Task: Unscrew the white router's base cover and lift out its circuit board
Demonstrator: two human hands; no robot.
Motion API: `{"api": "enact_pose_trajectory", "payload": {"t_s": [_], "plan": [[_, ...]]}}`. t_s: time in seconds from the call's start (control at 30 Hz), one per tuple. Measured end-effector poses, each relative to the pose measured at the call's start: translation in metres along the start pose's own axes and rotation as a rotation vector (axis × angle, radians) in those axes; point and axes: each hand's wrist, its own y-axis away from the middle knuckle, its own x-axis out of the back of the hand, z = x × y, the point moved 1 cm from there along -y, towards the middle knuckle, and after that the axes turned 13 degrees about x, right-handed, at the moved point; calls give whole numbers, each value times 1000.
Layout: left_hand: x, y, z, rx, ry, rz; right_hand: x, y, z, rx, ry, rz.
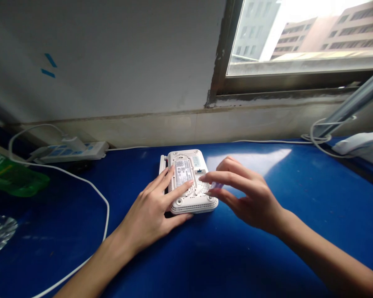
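Head view, tabletop [236,260]: smooth, glossy blue.
White device [189,172]: on the tabletop, rounded shell pierced with tiny holes, printed label [180,169], round feet [179,201].
Left hand [152,209]: fingers spread across the device.
Right hand [251,192]: fingertips pinching a small translucent, purplish piece [216,185] at the device's edge.

Daylight from the window [298,37], burnt white at the top, throws pale glare on the blue table [236,260] beyond my right hand [251,194] and leaves the wall [121,54] dim.
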Motion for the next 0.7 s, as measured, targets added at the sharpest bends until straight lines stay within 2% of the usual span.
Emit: {"api": "enact_pose_trajectory", "payload": {"t_s": [0.17,0.23,0.33,0.53,0.6,0.7], "plan": [[0,0,0,-5,-11,-14,3,2,-3,-52,-165,-81],[1,-1,1,-3,-14,-15,4,3,-2,-92,-184,-72],[1,-1,1,1,-17,-15,5,2,-1,-90,-134,-42],[1,-1,2,8,-17,-16,6,1,-3,-58,129,2],[2,0,2,8,-17,-16,7,1,-4,-47,156,-14],[1,1,2,7,-10,-17,9,3,-5,-46,80,-99]]}}
